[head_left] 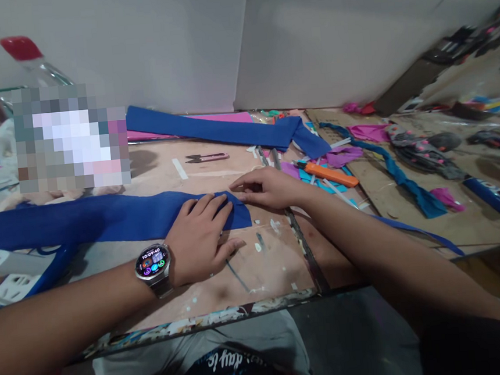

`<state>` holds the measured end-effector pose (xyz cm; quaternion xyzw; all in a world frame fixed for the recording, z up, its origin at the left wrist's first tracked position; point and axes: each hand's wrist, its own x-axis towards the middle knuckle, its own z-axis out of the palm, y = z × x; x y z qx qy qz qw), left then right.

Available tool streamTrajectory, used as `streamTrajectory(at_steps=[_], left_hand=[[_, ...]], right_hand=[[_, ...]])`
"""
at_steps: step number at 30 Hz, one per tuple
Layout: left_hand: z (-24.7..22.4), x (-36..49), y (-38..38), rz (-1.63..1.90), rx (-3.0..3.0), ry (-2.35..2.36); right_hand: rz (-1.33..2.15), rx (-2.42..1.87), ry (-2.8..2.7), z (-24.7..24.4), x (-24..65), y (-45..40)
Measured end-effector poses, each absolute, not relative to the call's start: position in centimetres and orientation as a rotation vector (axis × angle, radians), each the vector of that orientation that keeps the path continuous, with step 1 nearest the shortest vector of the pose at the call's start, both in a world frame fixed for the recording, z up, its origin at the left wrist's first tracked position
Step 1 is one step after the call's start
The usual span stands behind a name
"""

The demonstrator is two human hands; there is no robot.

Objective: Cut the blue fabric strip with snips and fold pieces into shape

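Note:
A long blue fabric strip lies across the table from the left edge of the view. My left hand, with a smartwatch on its wrist, rests flat on the strip near its right end, fingers spread. At that same end, my right hand has its thumb touching the upper edge of the cloth. Its index finger stretches out, a small gap from the thumb, and nothing shows gripped between them. Behind the hands lies a pair of thread snips.
A second blue strip lies folded along the wall over pink material. An orange cutter sits among fabric scraps on the right. Cardboard carries a twisted teal strip. A power strip lies at left.

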<state>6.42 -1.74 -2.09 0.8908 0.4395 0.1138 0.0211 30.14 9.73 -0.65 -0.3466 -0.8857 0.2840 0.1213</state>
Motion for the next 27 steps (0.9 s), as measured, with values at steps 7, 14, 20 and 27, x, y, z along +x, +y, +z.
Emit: streamTrajectory(at_steps=[7, 14, 20, 27], left_hand=[[-2.25, 6.42, -1.66, 0.393, 2.756, 1.362], [-2.30, 6.43, -1.71, 0.400, 2.766, 1.365], [-2.13, 6.52, -1.73, 0.409, 2.758, 1.368], [-2.09, 6.47, -1.62, 0.395, 2.734, 1.372]], right_hand=[[0.764, -0.757, -2.638, -0.92, 30.11, 9.81], [0.736, -0.668, -2.619, -1.50, 30.11, 9.91], [0.704, -0.677, -2.617, -1.37, 29.88, 9.61], [0.693, -0.697, -2.610, -1.55, 29.66, 9.32]])
